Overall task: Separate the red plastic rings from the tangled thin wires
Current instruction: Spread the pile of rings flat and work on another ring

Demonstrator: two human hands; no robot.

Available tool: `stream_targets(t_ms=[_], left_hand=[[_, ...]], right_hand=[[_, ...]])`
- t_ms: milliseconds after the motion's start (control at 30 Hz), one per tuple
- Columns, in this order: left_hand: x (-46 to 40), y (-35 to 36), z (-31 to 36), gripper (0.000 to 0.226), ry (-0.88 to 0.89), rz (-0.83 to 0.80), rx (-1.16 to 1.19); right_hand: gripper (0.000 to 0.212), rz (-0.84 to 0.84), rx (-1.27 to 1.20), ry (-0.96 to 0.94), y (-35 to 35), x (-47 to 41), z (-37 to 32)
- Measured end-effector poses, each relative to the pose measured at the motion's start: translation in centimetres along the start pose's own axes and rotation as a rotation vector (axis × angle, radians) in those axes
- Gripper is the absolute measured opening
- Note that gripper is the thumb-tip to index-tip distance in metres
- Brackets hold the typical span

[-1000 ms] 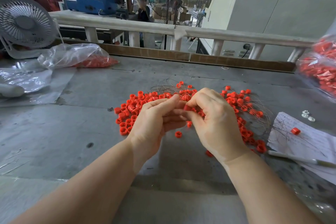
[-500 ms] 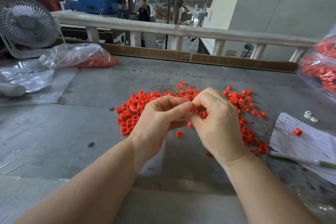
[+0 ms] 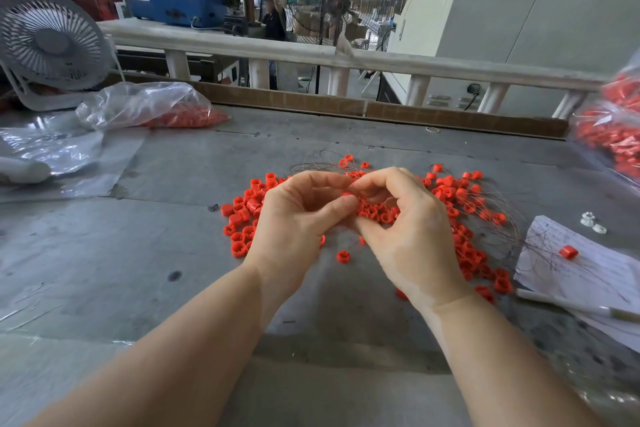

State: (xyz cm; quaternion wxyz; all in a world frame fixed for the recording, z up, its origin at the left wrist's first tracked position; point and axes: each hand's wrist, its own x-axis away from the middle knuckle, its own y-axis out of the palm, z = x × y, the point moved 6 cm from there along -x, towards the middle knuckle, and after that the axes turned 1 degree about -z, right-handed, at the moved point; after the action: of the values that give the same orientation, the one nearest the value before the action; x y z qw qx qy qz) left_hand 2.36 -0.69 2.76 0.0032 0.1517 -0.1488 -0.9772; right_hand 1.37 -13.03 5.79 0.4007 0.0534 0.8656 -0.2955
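My left hand point(image 3: 298, 218) pinches small red ring point(image 3: 347, 195); my right hand point(image 3: 408, 229) pinches thin wires point(image 3: 498, 204) beside it. Ribbed plastic rings point(image 3: 457, 198) heaped on dull grey table point(image 3: 104, 253).

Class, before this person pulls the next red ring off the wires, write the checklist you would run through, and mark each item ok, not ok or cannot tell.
1. Both hands at the tangle: left hand and right hand meet over it. Ok.
2. Ring pinched: left fingers pinch something red. Ok.
3. Wire held by the right hand: too thin to see. Cannot tell.
4. Wires untangled: they loop through the ring pile. Not ok.
5. Room on the table for freed rings: bare surface at left. Ok.
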Motion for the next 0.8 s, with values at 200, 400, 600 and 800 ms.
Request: stream_targets(t_ms=[200,400,600,800], left_hand=[[0.2,0.4,1.6,0.031,0.154,-0.008,-0.284],[0.4,0.8,2.1,0.036,0.192,-0.019,-0.382],[0.3,0.7,2.3,0.038,0.245,0.004,-0.480],[0.1,0.1,1.3,0.021,0.101,0.003,-0.195]], right_hand=[[0.032,-0.014,-0.029,0.045,0.1,0.0,0.4],[0.034,-0.027,-0.033,0.059,0.2,0.1,0.4],[0.032,-0.032,-0.037,0.059,0.2,0.1,0.3],[0.027,0.002,-0.037,0.037,-0.2,0.1,0.1]])
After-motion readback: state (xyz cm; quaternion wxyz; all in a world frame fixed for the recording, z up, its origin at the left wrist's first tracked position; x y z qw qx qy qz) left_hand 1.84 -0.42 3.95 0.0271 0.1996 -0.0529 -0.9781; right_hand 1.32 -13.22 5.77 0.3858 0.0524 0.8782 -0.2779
